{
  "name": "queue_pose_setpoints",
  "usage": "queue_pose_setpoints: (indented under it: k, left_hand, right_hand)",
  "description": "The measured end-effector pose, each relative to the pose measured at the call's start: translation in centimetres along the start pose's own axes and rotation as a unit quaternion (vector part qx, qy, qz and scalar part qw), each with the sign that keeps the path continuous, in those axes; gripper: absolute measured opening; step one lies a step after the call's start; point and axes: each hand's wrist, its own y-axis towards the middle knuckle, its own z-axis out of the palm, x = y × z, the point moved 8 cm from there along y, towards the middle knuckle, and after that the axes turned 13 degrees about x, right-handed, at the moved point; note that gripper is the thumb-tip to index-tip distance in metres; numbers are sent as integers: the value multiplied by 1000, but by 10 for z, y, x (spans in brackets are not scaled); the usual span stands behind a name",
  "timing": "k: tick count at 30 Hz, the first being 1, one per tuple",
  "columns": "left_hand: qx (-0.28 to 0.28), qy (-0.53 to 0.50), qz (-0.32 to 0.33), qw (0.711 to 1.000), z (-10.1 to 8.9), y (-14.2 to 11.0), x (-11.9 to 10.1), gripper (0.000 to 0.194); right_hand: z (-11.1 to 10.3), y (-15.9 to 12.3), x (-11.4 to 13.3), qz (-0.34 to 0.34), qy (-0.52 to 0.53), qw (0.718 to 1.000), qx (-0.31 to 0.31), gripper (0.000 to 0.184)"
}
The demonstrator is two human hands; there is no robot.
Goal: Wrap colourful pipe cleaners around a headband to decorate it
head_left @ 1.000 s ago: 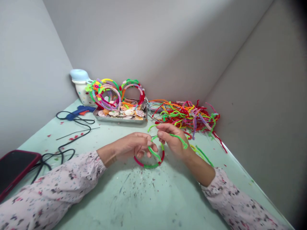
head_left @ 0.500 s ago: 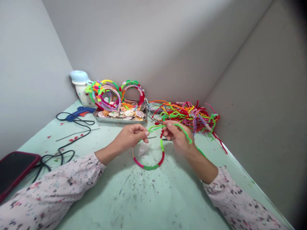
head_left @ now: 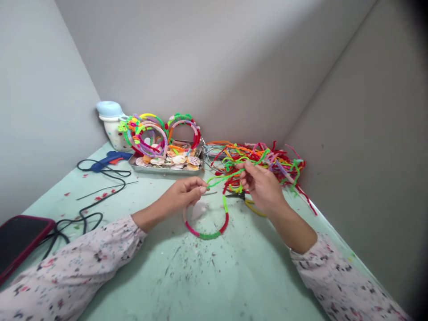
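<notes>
My left hand [head_left: 182, 194] is closed in a pinch on the end of a headband [head_left: 209, 227], a curved band partly wrapped in pink, green and red fuzzy wire that rests on the pale green table [head_left: 207, 276]. My right hand [head_left: 262, 185] is closed on a bright green pipe cleaner [head_left: 224, 177]. That strand runs taut from the right hand down to the left hand's fingertips. A bare stretch of the band shows by the left hand.
A heap of coloured pipe cleaners [head_left: 264, 162] lies behind my right hand. A metal tray [head_left: 167, 167] of shells holds several wrapped headbands [head_left: 150, 133]. A white jar [head_left: 112, 125], a blue glue gun [head_left: 109, 158] with black cord, and a phone [head_left: 20, 238] lie to the left.
My right hand has moved up and to the right, pulling the green pipe cleaner out straight. The left hand has shifted slightly up along the band.
</notes>
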Motion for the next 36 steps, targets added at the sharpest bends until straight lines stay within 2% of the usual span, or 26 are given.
queue_pose_setpoints:
  k: [3,8,13,18,25,29,31,36]
  left_hand:
    - [-14,-33,1,999,-6,3,10,28]
    - [-1,-54,-8,998,-5,6,23,28]
    - [-11,-74,-13,997,-6,5,25,32]
    - [-56,-106,-6,993,-11,2,19,29]
    - [-114,-165,34,979,-22,0,18,26]
    - [-151,-171,33,973,-31,-2,24,27]
    - [-151,-151,18,977,-31,-1,27,29]
    - [-110,-106,-15,988,-22,3,29,30]
  right_hand:
    - [-8,1,11,-22,-5,1000,-12,29]
    - [-25,4,28,-56,-15,997,-48,26]
    - [-43,7,35,-69,-17,994,-81,27]
    - [-53,9,34,-63,7,994,-93,28]
    - [-56,6,34,-101,39,988,-113,27]
    - [-54,7,33,-74,24,993,-89,22]
    - [-55,6,37,-64,4,994,-88,18]
    - [-64,5,54,-63,-47,992,-103,14]
